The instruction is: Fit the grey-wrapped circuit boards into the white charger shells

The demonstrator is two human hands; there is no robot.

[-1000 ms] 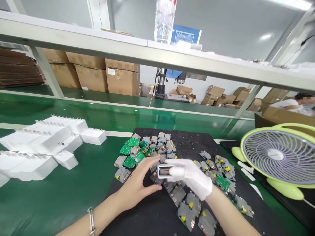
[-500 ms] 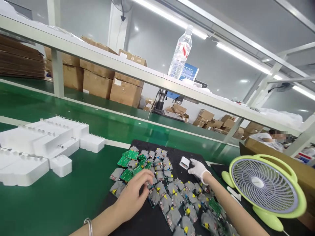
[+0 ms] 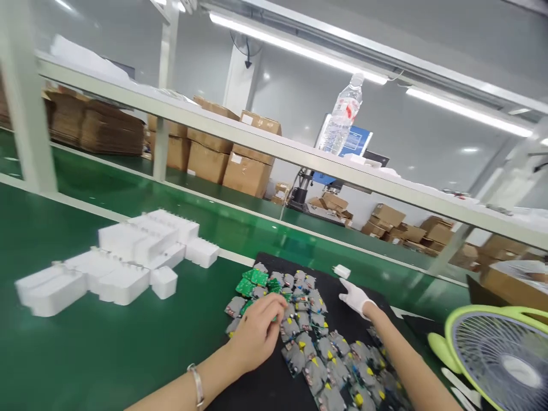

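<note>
My left hand (image 3: 259,331), bare and with a bracelet at the wrist, hangs over the left part of the circuit boards (image 3: 314,342), its fingers curled together; what they hold, if anything, is hidden. White-gloved, my right hand (image 3: 356,299) has its fingers extended on the far side of the black mat (image 3: 331,297). Just beyond its fingertips lies a small white housing (image 3: 341,272). Many boards with grey lumps and yellow parts cover the mat, and a few green ones (image 3: 252,281) lie at its far left.
Stacked white housings (image 3: 141,240) stand on the green table (image 3: 107,354) at left. A green fan (image 3: 505,354) is at the right. Above the back runs a shelf (image 3: 274,145) carrying a water bottle (image 3: 342,117), with cardboard boxes (image 3: 248,171) behind.
The view has swung left, so things appear further right. The white housing now lies turned, its open face no longer showing, and my right hand's fingers are more extended.
</note>
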